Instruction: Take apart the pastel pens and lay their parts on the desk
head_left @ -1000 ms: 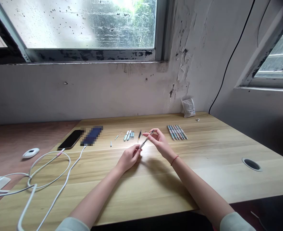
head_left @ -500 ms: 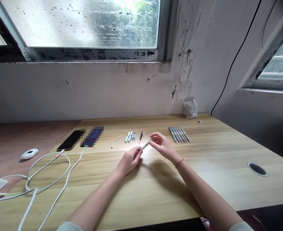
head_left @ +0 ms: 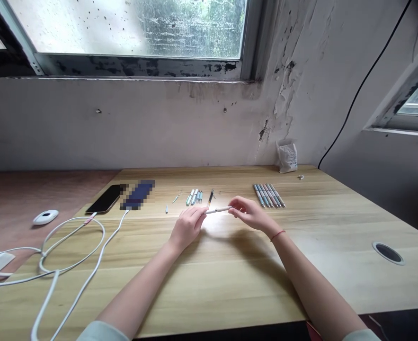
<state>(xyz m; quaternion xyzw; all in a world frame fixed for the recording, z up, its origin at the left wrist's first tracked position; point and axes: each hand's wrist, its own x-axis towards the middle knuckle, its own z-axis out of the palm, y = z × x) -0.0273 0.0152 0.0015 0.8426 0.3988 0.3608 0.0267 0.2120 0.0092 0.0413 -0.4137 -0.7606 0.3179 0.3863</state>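
A slim white pen [head_left: 217, 210] spans the gap between my two hands, lying nearly level just above the table. My left hand [head_left: 189, 224] pinches its left end, and the fingertips of my right hand [head_left: 248, 212] close on its right end. Just beyond my left fingers lies a dark, thin refill [head_left: 210, 197]. Several pale blue and white pen barrel parts [head_left: 193, 196] sit to the left of it. Farther left are a small blue piece [head_left: 166, 209] and a thin light-coloured part [head_left: 175, 199].
A row of several assembled pens [head_left: 269, 195] lies right of my right hand. At left are a black phone [head_left: 105, 199], a blurred blue device [head_left: 137, 194], white cables [head_left: 98, 267] and a white mouse [head_left: 45, 217]. A white packet [head_left: 287, 157] stands by the wall; a cable hole [head_left: 388, 253] is at right.
The pen has turned from a steep slant to nearly level. My hands have moved slightly apart, the right one shifting rightward. The view has also tilted a little.
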